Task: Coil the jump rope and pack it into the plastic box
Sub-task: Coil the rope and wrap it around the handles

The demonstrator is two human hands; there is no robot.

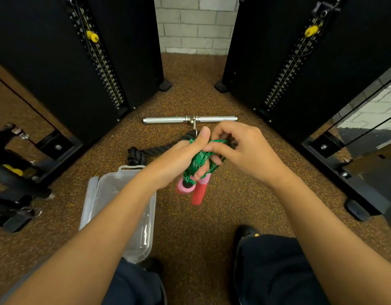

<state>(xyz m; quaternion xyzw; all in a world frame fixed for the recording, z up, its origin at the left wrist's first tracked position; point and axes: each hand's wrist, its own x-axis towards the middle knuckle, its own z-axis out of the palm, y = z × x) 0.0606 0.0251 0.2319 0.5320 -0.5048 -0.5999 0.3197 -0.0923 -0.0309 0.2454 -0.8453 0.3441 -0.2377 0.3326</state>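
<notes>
The green jump rope [199,158] is bunched in loops in front of me, above the floor. My left hand [181,159] grips the bundle, thumb up, with the two red and pink handles [197,192] hanging below its fingers. My right hand [245,148] pinches the rope's loops at the top right of the bundle. The clear plastic box [95,194] lies open on the floor at the lower left, partly hidden under my left forearm.
A chrome cable bar [168,119] and a black knotted rope attachment [137,155] lie on the speckled brown floor beyond my hands. Black weight-stack towers [80,69] stand left and right. Machine frame bases flank both sides. My dark trouser legs and shoe [245,234] are below.
</notes>
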